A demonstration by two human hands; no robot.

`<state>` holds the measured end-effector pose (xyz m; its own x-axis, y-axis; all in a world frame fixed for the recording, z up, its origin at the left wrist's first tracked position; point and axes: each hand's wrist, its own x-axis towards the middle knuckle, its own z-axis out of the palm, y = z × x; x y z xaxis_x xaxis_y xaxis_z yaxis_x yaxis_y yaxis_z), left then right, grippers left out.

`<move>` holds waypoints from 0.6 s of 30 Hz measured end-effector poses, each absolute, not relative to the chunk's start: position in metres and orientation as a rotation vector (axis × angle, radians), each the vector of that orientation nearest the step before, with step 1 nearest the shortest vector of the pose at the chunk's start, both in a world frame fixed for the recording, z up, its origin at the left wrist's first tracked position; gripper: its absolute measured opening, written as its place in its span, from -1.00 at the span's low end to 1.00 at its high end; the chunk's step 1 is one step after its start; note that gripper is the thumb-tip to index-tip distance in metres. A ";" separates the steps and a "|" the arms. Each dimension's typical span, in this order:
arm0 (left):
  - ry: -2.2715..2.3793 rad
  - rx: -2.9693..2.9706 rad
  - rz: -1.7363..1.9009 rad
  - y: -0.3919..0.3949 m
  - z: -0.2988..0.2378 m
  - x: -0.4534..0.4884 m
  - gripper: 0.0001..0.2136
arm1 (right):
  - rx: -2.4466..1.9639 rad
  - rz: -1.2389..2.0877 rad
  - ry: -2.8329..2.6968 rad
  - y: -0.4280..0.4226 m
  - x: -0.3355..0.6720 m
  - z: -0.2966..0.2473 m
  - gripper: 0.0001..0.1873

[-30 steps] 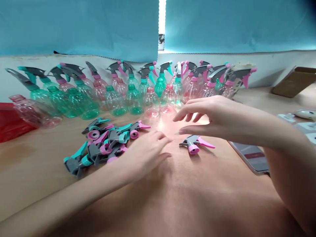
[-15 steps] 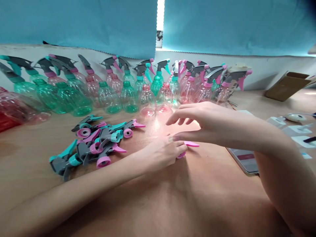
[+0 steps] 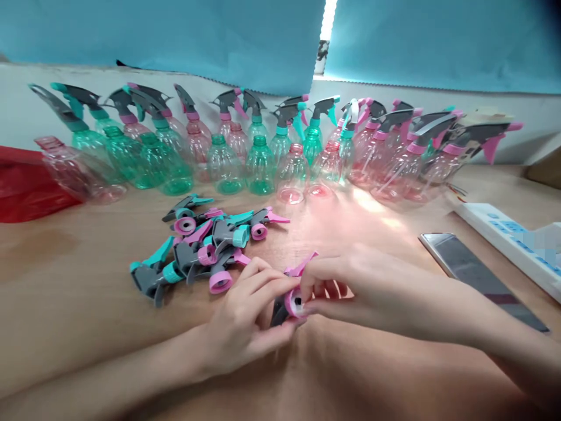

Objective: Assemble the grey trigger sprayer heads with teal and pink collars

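Observation:
My left hand point(image 3: 245, 316) is closed around a trigger spray head point(image 3: 280, 313), grey with a pink collar and a pink trigger. Its collar opening faces right, towards my other hand, and shows a white inside with a dark hole. My right hand point(image 3: 346, 292) has its fingers curled, with thumb and fingertips pinched at the collar's edge. Whatever small thing may be between those fingertips is hidden. Left of my hands lies a pile of loose spray heads point(image 3: 221, 280) in grey with pink or turquoise parts.
Behind stand rows of clear green bottles point(image 3: 260, 169) and pink bottles point(image 3: 293, 175), some capped with spray heads. A red bag point(image 3: 35, 187) lies at far left. On the right are a phone point(image 3: 482, 280) and a white power strip point(image 3: 512, 240). Blue cloth point(image 3: 175, 41) hangs behind.
My view has shifted left. My left hand has turned the spray head so its collar shows. My right hand, raised and open before, has come down to the collar with its fingers closed.

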<state>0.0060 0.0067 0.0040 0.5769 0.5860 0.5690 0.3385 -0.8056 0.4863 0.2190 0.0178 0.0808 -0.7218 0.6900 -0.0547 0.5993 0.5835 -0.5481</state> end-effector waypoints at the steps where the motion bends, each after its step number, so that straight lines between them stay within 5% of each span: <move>1: 0.739 2.488 1.074 0.007 0.004 0.006 -0.68 | -1.090 0.823 -2.651 0.017 0.219 0.079 -0.90; 18: 0.584 2.524 0.899 0.011 0.004 0.001 -0.90 | -1.091 0.988 -2.453 0.013 0.211 0.063 -0.85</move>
